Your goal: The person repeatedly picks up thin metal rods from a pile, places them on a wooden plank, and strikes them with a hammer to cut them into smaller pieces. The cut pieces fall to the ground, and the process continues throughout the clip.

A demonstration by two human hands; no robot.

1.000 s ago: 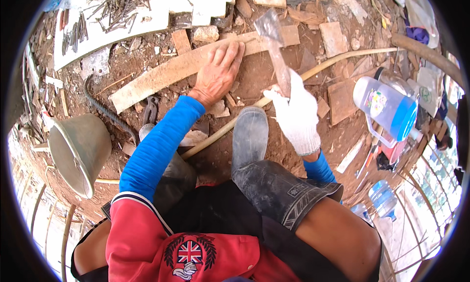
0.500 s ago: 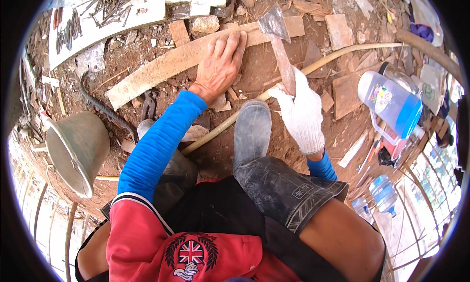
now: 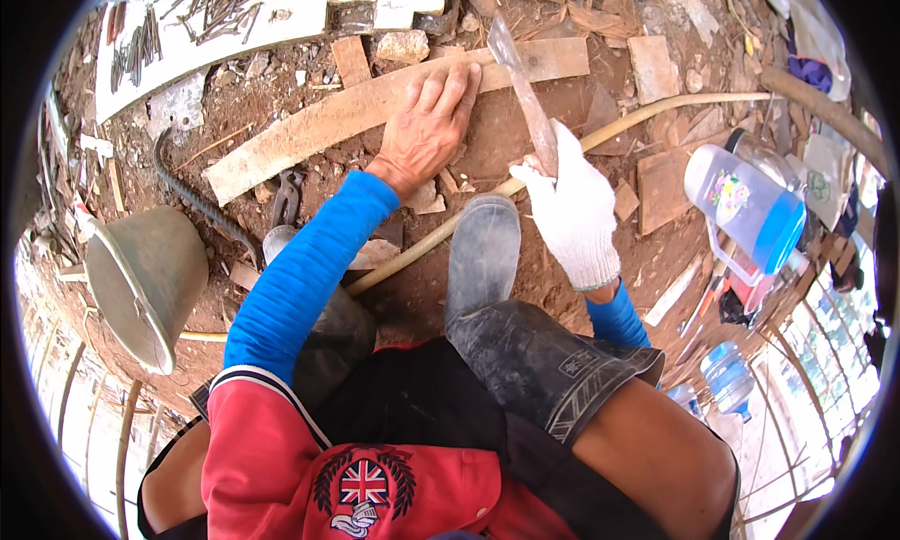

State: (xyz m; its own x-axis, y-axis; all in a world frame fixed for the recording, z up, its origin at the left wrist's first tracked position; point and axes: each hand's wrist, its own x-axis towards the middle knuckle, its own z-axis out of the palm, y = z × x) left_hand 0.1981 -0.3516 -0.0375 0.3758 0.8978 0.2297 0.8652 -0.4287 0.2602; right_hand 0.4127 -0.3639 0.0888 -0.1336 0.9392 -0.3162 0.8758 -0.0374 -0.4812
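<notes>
A long wooden board [image 3: 309, 127] lies on the dirt ahead of me. My left hand [image 3: 427, 127], bare, rests on it with the palm down and the fingers stretched forward. My right hand [image 3: 570, 207] wears a white knit glove and is closed round the wooden handle of a hatchet [image 3: 527, 95]. The hatchet's head is seen nearly edge-on, over the board just right of my left fingertips. Whether the blade touches the wood I cannot tell.
Pincers [image 3: 286, 198] and a bent steel bar [image 3: 192, 193] lie left of my boots, near a bucket [image 3: 155, 277]. Loose nails [image 3: 136, 52] sit on a white sheet [image 3: 281, 29]. A yellowish pole [image 3: 637, 118] crosses the ground. To the right stands a blue-lidded plastic jug [image 3: 745, 202].
My right hand has turned the hatchet: its broad face showed before, and now its head appears narrow and farther left. My left hand stays on the board.
</notes>
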